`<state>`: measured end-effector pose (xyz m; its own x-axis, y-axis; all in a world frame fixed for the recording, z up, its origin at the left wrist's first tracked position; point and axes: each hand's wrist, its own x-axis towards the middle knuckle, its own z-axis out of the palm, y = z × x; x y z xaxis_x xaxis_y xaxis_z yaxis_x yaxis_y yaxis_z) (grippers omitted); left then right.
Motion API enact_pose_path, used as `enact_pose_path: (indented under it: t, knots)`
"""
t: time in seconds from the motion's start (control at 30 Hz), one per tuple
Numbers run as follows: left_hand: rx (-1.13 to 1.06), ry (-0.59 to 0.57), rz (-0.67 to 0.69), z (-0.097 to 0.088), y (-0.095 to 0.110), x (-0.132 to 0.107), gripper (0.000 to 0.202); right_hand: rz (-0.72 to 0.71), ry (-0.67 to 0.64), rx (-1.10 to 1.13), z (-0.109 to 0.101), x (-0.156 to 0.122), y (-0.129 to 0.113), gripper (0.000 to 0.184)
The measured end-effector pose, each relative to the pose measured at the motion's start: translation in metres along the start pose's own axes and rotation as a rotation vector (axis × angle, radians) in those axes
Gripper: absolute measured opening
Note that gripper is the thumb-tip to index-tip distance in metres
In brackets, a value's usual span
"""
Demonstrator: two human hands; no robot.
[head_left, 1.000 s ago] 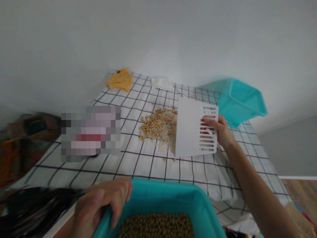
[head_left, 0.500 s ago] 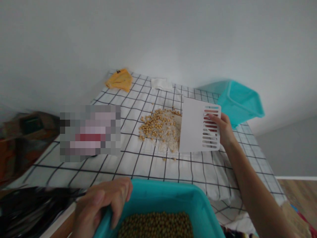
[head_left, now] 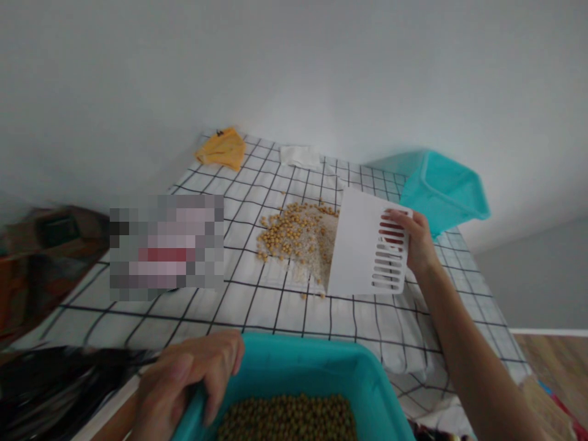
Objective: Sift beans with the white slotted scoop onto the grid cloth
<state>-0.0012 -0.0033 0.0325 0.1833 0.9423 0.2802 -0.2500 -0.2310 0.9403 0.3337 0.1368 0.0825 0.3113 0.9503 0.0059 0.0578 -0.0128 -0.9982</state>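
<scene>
My left hand (head_left: pixel 195 370) is closed over the left rim of a teal plastic bin (head_left: pixel 312 355) at the bottom of the view. Inside that bin lie many round greenish-brown beans (head_left: pixel 289 419). In my right hand (head_left: pixel 419 242) is a flat white plastic board (head_left: pixel 356 251) with a row of slots, gripped by its slotted edge. The board stands tilted, covering the right side of a pile on the cloth. Yellow soybeans (head_left: pixel 280 236) make up the left of this pile; pale small grains (head_left: pixel 316 260) spread under and beside them.
A checked cloth (head_left: pixel 248 306) covers the table. A second teal bin (head_left: pixel 441 190) lies tipped at the back right. An orange cloth (head_left: pixel 223 150) and a folded white tissue (head_left: pixel 299 157) lie near the wall. A blurred-out pinkish item (head_left: pixel 169 245) is at left, black plastic (head_left: pixel 59 386) at front left.
The white board has turned slightly in my right hand, its lower edge shifting toward me and its top edge sloping more. My left hand and the bin stay nearly in place.
</scene>
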Motion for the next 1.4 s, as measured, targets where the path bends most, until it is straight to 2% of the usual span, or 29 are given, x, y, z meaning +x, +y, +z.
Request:
enact_pose_path:
  t: [0.13, 0.3, 0.43, 0.8, 0.9, 1.07, 1.13, 1.4]
  knots:
    - [0.026, -0.034, -0.013, -0.001, -0.001, -0.003, 0.063, 0.017, -0.008, 0.018, 0.002, 0.001, 0.000, 0.029]
    - [0.044, -0.020, -0.026, -0.002, 0.002, -0.003, 0.064, 0.092, -0.164, 0.030, 0.001, -0.001, 0.001, 0.028]
    - [0.056, -0.007, -0.006, 0.000, 0.004, -0.003, 0.067, 0.129, -0.232, 0.073, -0.001, -0.002, 0.000, 0.026]
    - [0.073, 0.001, 0.033, 0.004, 0.003, 0.000, 0.067, 0.076, -0.329, 0.054, -0.003, -0.001, -0.007, 0.026]
    - [0.077, -0.012, 0.035, 0.004, 0.005, 0.002, 0.066, 0.045, -0.297, 0.064, -0.003, -0.002, -0.007, 0.026]
    - [0.114, -0.068, 0.047, 0.002, 0.010, 0.007, 0.068, 0.041, -0.143, 0.114, -0.004, 0.001, -0.003, 0.025]
    - [0.128, -0.078, 0.047, 0.001, 0.011, 0.008, 0.068, 0.041, -0.132, 0.114, -0.003, 0.002, -0.001, 0.026]
    - [0.143, -0.132, 0.057, -0.004, 0.013, 0.009, 0.069, 0.033, -0.357, 0.065, 0.004, -0.005, 0.003, 0.026]
